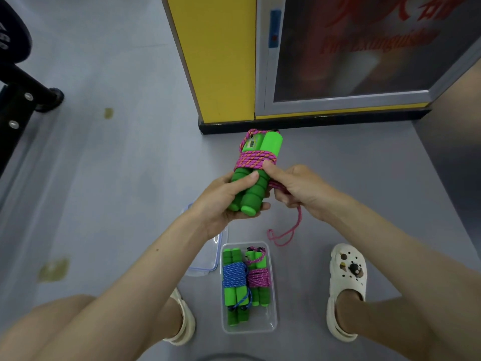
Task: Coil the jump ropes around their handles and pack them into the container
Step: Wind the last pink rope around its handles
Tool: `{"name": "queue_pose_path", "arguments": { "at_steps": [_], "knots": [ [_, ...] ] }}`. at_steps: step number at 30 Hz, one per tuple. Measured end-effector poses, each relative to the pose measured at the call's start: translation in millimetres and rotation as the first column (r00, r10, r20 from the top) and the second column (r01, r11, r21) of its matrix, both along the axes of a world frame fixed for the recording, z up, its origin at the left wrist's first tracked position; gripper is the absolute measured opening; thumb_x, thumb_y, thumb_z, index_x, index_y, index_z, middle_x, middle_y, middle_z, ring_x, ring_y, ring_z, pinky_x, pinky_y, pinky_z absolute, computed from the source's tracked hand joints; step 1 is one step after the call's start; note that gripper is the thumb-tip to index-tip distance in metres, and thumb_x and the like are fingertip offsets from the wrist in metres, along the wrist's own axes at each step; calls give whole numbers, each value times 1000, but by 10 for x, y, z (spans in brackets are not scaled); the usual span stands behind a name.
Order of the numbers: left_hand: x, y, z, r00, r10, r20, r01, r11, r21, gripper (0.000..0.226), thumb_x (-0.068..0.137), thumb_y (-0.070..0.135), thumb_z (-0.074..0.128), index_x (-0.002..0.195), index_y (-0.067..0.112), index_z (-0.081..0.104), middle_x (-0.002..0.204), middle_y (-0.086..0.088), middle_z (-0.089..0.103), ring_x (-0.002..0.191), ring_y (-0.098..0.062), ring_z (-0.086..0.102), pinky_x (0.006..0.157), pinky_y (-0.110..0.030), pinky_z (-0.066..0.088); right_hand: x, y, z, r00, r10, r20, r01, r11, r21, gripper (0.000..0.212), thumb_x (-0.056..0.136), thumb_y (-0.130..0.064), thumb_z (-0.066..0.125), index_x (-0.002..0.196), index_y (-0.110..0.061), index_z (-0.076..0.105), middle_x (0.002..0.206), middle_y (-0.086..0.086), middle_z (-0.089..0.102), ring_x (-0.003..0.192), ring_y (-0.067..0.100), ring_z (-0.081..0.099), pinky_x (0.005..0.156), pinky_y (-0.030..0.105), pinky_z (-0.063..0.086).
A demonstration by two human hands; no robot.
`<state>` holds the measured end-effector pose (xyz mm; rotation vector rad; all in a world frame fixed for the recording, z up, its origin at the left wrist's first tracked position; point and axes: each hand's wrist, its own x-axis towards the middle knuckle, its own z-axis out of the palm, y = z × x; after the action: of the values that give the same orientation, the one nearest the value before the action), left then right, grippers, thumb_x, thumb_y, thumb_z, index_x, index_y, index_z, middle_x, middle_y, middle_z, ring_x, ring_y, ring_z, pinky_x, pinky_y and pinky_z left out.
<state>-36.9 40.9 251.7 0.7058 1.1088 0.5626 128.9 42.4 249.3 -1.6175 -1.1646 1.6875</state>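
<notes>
My left hand grips the lower ends of two green foam handles held together. A pink jump rope is wound several times around their middle. My right hand pinches the rope at the coil, and the loose pink tail hangs below in a loop. On the floor between my feet stands a clear plastic container. Inside lie a blue-rope bundle and a pink-rope bundle, both coiled on green handles.
The container's clear lid lies on the floor at its left. A yellow cabinet with a glass door stands ahead. Black equipment with a wheel is at the far left. My feet wear white clogs on the grey floor.
</notes>
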Motion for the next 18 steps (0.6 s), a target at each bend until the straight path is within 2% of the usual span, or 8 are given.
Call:
{"name": "queue_pose_path", "arguments": {
  "at_steps": [3,5,9,11,14,18],
  "knots": [
    [-24,25,-2,991,12,-135,0,996,89,35,86,18,68,118,11,56,97,-12,73,73,-32,71,60,-32,59,46,-3,-15,996,45,81,-44,999,-13,52,90,-51,53,69,-5,66,39,-1,41,35,8,29,42,20,22],
    [-22,27,10,981,34,-194,-6,990,143,40,83,14,72,119,11,55,94,-11,72,69,-33,71,61,-35,59,78,-4,-21,994,76,83,-73,997,-34,48,91,-47,55,73,-5,67,40,-1,42,36,8,29,42,20,22],
    [-33,41,-13,954,81,-289,-17,976,216,44,80,11,74,119,12,53,98,-14,69,68,-33,71,55,-33,57,89,-6,-18,981,155,116,-149,987,-62,31,93,-30,59,82,-4,69,43,-2,43,39,8,30,43,19,23],
    [-43,55,-67,918,105,-383,10,958,288,45,79,14,76,118,15,54,101,-14,67,76,-33,70,63,-38,60,69,-10,-12,973,185,136,-177,982,-69,25,95,-23,56,86,-3,70,46,-1,46,40,8,32,43,19,25],
    [-56,56,-140,776,146,-614,187,876,445,50,78,26,77,122,21,53,100,-4,66,85,-25,67,76,-44,58,57,-17,-14,976,184,119,-181,983,-39,27,97,-22,52,84,-4,69,50,1,51,41,8,36,46,20,29],
    [-54,-2,-146,507,268,-819,423,751,507,58,82,39,70,132,26,43,101,-3,67,86,-27,63,73,-38,53,41,-15,-4,977,190,96,-195,980,41,29,98,-23,51,82,-8,70,57,2,55,44,6,38,51,19,34]
  ]
}}
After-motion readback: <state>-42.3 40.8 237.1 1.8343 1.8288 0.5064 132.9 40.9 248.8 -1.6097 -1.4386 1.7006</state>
